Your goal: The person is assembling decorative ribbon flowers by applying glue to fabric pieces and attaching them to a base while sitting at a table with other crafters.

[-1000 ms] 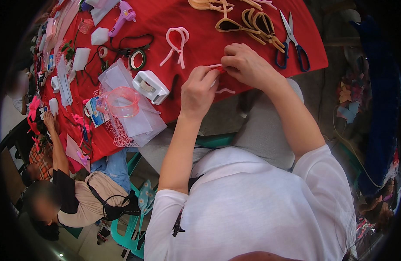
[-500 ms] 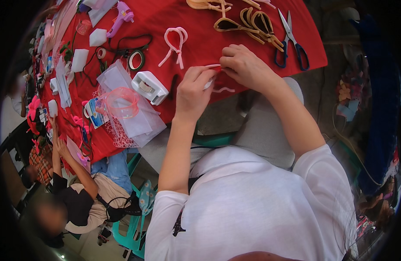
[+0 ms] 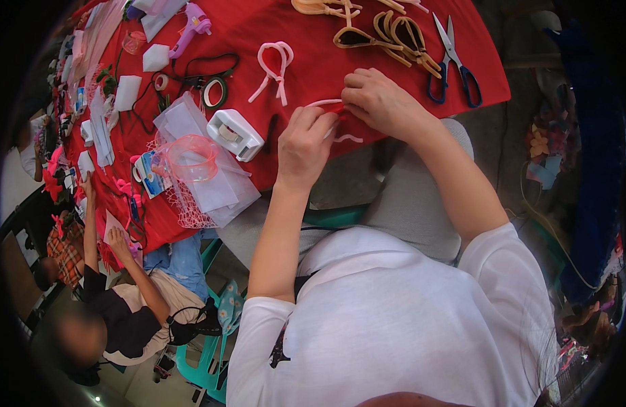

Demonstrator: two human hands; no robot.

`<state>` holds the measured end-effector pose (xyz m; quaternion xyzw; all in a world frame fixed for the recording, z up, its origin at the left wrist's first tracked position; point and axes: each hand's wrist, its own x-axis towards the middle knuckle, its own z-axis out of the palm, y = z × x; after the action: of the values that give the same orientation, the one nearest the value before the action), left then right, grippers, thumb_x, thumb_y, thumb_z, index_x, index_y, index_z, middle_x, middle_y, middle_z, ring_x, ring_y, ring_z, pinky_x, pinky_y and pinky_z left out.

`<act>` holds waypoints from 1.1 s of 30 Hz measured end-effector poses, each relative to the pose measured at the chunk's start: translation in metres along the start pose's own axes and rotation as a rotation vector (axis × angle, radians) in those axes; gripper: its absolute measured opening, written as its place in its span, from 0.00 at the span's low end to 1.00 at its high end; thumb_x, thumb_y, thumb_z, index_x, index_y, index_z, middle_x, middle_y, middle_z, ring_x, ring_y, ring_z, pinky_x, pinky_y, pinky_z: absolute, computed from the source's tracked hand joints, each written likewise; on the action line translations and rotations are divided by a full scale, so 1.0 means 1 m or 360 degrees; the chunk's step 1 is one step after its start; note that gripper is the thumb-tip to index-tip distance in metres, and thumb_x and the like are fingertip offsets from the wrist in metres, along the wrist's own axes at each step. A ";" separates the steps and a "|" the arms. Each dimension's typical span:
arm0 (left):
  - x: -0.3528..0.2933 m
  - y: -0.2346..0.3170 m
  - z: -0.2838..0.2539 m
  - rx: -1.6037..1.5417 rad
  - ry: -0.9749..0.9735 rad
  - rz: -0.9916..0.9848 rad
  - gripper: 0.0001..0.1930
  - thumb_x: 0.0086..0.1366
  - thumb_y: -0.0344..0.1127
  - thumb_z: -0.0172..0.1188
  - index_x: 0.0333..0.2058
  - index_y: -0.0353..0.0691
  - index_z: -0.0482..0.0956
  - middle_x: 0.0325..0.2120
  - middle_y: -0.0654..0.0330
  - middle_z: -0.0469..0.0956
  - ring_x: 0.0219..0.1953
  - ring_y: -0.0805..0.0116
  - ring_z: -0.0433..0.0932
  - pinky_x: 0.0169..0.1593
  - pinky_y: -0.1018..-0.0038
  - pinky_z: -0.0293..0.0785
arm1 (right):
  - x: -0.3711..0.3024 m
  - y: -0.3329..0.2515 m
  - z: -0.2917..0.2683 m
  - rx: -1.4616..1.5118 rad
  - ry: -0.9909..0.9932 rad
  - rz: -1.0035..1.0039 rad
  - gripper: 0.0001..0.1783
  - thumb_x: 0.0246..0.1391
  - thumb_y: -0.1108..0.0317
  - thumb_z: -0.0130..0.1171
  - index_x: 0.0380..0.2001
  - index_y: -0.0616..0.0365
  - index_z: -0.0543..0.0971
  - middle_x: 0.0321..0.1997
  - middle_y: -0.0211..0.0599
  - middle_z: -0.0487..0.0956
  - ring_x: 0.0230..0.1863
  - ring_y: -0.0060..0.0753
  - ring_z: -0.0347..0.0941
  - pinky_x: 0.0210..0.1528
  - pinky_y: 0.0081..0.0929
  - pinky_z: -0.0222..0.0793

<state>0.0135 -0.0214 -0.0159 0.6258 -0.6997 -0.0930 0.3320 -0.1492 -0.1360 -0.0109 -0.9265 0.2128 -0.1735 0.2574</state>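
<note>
Strip (image 3: 328, 102), pale pink, was pinched between the left hand (image 3: 304, 148) and right hand (image 3: 385, 105) at the tabletop's (image 3: 479, 47) near edge, where a loosened pinch could have dropped it over. One tied loop (image 3: 280, 80) lay farther in, one tape dispenser (image 3: 247, 147) toward that edge, one pair of scissors (image 3: 451, 56) by the right edge.

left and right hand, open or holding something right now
Left hand: closed, holding a pale pink strip.
Right hand: closed, pinching the same pale pink strip.
</note>
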 end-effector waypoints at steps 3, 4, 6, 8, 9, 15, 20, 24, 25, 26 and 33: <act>0.000 0.001 0.004 -0.0015 0.0037 -0.0033 0.09 0.52 0.25 0.68 0.34 0.38 0.81 0.30 0.58 0.77 0.34 0.59 0.78 0.37 0.66 0.75 | -0.001 0.000 0.000 0.0003 0.0016 -0.0017 0.03 0.48 0.73 0.61 0.27 0.60 0.78 0.34 0.37 0.74 0.41 0.40 0.72 0.46 0.35 0.67; 0.000 0.000 0.005 -0.0013 0.0043 -0.0039 0.09 0.53 0.25 0.68 0.34 0.38 0.81 0.30 0.58 0.77 0.34 0.59 0.78 0.37 0.66 0.75 | -0.001 0.000 0.000 0.0015 0.0016 -0.0014 0.03 0.47 0.73 0.61 0.27 0.60 0.78 0.34 0.37 0.74 0.41 0.40 0.71 0.46 0.35 0.67; 0.000 0.000 0.007 -0.0016 0.0057 -0.0053 0.09 0.53 0.25 0.68 0.34 0.38 0.81 0.30 0.57 0.77 0.34 0.58 0.78 0.37 0.66 0.76 | -0.002 0.000 0.000 0.0040 0.0017 -0.0008 0.04 0.47 0.73 0.61 0.27 0.60 0.78 0.34 0.37 0.74 0.41 0.40 0.71 0.46 0.35 0.67; 0.001 0.000 0.007 -0.0025 0.0076 -0.0068 0.09 0.53 0.25 0.68 0.34 0.38 0.80 0.31 0.56 0.77 0.33 0.57 0.79 0.37 0.66 0.76 | -0.003 -0.002 0.000 0.0044 0.0036 -0.0011 0.04 0.47 0.73 0.61 0.28 0.60 0.78 0.34 0.37 0.74 0.41 0.39 0.71 0.46 0.35 0.67; 0.000 0.000 0.008 -0.0026 0.0081 -0.0071 0.09 0.53 0.25 0.68 0.34 0.38 0.80 0.31 0.56 0.77 0.33 0.57 0.79 0.37 0.66 0.76 | -0.004 -0.003 0.000 0.0046 0.0045 -0.0013 0.04 0.47 0.73 0.62 0.28 0.60 0.78 0.34 0.37 0.74 0.42 0.39 0.71 0.46 0.35 0.67; -0.002 -0.001 0.010 -0.0039 0.0103 -0.0103 0.09 0.53 0.25 0.68 0.34 0.38 0.80 0.31 0.56 0.77 0.34 0.56 0.79 0.38 0.66 0.76 | -0.003 -0.008 0.002 0.0006 0.0008 0.0032 0.04 0.47 0.72 0.61 0.29 0.59 0.78 0.34 0.36 0.74 0.42 0.38 0.71 0.46 0.35 0.66; 0.003 0.005 -0.010 -0.0083 0.0024 -0.0018 0.09 0.52 0.26 0.69 0.33 0.38 0.82 0.33 0.58 0.78 0.37 0.59 0.78 0.39 0.66 0.76 | -0.003 -0.006 0.005 0.0010 0.0019 0.0027 0.04 0.48 0.72 0.60 0.28 0.59 0.78 0.33 0.36 0.74 0.41 0.38 0.71 0.46 0.34 0.66; 0.004 0.001 -0.034 -0.0076 -0.0252 0.0174 0.08 0.49 0.26 0.69 0.31 0.39 0.83 0.33 0.61 0.79 0.38 0.61 0.77 0.40 0.67 0.75 | -0.004 -0.003 0.005 -0.0056 -0.0016 0.0010 0.04 0.50 0.71 0.57 0.27 0.59 0.78 0.34 0.36 0.75 0.41 0.38 0.71 0.46 0.34 0.66; 0.002 -0.001 -0.035 -0.0070 -0.0264 0.0194 0.08 0.49 0.26 0.69 0.30 0.39 0.83 0.33 0.61 0.79 0.38 0.61 0.77 0.40 0.67 0.75 | -0.003 -0.004 0.004 -0.0074 -0.0025 0.0007 0.04 0.50 0.71 0.56 0.27 0.59 0.78 0.34 0.36 0.75 0.42 0.38 0.72 0.46 0.34 0.66; 0.001 -0.001 -0.035 -0.0065 -0.0276 0.0214 0.07 0.48 0.26 0.69 0.29 0.39 0.83 0.33 0.62 0.79 0.38 0.61 0.77 0.40 0.67 0.75 | -0.003 -0.005 0.003 -0.0092 -0.0033 0.0005 0.04 0.51 0.70 0.56 0.27 0.59 0.78 0.34 0.36 0.75 0.42 0.38 0.72 0.47 0.34 0.66; -0.011 -0.007 -0.027 -0.0049 -0.0220 0.0231 0.09 0.49 0.25 0.66 0.32 0.38 0.82 0.32 0.62 0.77 0.36 0.61 0.76 0.39 0.66 0.76 | -0.003 -0.006 0.001 -0.0103 -0.0030 -0.0009 0.05 0.50 0.70 0.56 0.28 0.59 0.78 0.33 0.36 0.75 0.42 0.38 0.72 0.47 0.33 0.66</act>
<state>0.0353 -0.0048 -0.0027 0.5603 -0.7629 -0.1224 0.2985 -0.1499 -0.1296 -0.0093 -0.9365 0.2132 -0.1586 0.2289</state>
